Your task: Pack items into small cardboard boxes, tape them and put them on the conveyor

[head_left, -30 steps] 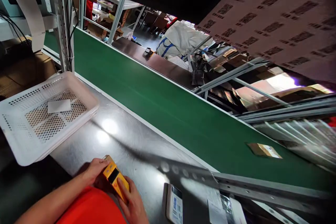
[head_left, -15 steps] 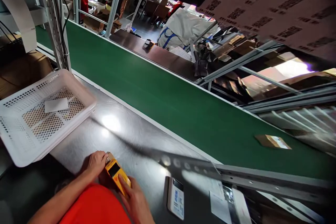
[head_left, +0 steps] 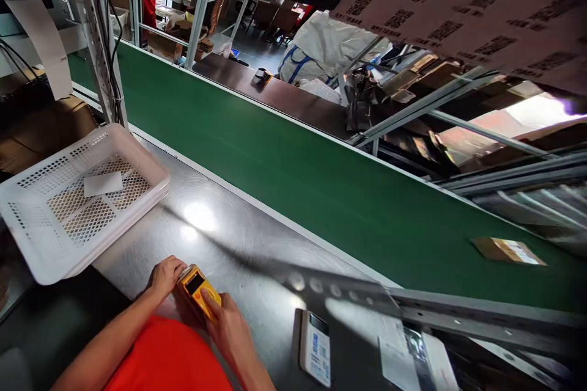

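Both of my hands hold a small yellow handheld device [head_left: 198, 289] with a dark screen, low over the shiny metal worktable [head_left: 238, 238]. My left hand [head_left: 166, 275] grips its far end. My right hand [head_left: 225, 324] grips its near end, thumb on the yellow face. My orange sleeves [head_left: 169, 357] fill the bottom of the view.
A white perforated plastic basket [head_left: 32, 250] with a white card [head_left: 103, 184] in it sits at the left. A green conveyor belt [head_left: 293, 177] runs diagonally behind the table and carries a brown labelled parcel [head_left: 507, 250] at the right. A phone-like device [head_left: 316, 348] lies to my right, under a metal rail [head_left: 458, 317].
The parcel on the belt has travelled further right. My hands and the yellow device stay in about the same spot; the view shifted slightly.
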A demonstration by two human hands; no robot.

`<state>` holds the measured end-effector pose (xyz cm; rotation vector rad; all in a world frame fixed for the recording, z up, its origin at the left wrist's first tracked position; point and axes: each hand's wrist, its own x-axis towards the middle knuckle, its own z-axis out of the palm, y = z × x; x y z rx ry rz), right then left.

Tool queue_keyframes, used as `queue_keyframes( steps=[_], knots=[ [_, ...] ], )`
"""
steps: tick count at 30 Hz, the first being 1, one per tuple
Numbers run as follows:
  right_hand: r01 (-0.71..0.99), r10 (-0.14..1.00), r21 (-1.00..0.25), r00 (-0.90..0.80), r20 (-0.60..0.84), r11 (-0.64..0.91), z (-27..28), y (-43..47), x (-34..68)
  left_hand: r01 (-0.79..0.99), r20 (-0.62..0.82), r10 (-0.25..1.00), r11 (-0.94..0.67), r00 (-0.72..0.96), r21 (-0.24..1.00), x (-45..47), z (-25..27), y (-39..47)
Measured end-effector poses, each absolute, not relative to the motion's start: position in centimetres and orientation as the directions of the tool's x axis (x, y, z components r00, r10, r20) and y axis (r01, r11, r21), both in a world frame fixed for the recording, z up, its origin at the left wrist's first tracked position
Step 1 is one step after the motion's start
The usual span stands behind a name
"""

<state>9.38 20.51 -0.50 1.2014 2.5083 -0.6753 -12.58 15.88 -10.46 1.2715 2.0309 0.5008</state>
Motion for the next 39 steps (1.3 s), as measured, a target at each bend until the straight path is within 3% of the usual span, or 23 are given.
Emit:
queue_keyframes(
  steps=[8,14,19,25,33,39],
  knots=[
    [0.764,0.628,-0.306,-0.642,-0.440,0.568,-0.3,20.9,9.4,0.805,-0.404,0.893,0.384,-0.199,0.452,-11.9,-11.7,16.8],
    [0.747,0.613,-0.333,-0.663,-0.430,0.575,-0.4,21.1,9.7,0.828,-0.258,0.956,0.031,0.139,0.560,-14.0,-10.8,14.8],
    [0.756,0.581,-0.323,-0.648,-0.492,0.569,1.0,21.3,8.7,0.745,-0.140,0.892,-0.262,0.429,0.613,-15.9,-9.8,16.3],
    [0.791,0.597,-0.115,-0.540,-0.594,0.601,3.5,21.3,7.9,0.736,-0.222,0.843,-0.263,0.489,0.624,-16.0,-8.2,19.6],
    [0.836,0.612,-0.071,-0.454,-0.647,0.544,3.2,20.2,12.6,0.762,-0.293,0.806,-0.273,0.515,0.587,-15.4,-8.1,20.1],
    [0.829,0.591,-0.116,-0.481,-0.648,0.547,3.4,20.0,14.9,0.795,-0.307,0.821,-0.260,0.481,0.548,-16.1,-7.7,20.2]
  ],
)
